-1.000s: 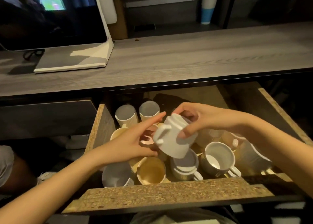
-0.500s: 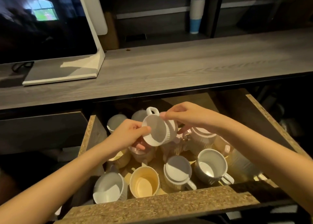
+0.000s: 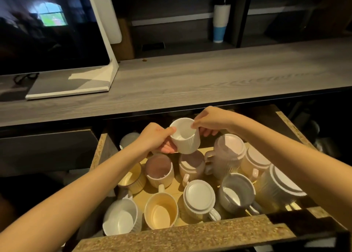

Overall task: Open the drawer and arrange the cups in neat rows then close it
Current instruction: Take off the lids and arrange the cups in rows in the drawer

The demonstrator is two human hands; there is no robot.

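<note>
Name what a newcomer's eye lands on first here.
First, the white cup, held mouth-up over the open drawer, gripped by the left hand and pinched at the rim by the right hand. Below it, mugs crowd the drawer, some upright, some upside down. At upper left, a dark monitor stands on the grey counter.

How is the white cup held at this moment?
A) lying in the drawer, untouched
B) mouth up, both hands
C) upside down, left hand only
B: the white cup is mouth up above the drawer, the left hand gripping its side and the right hand pinching its rim.
</note>
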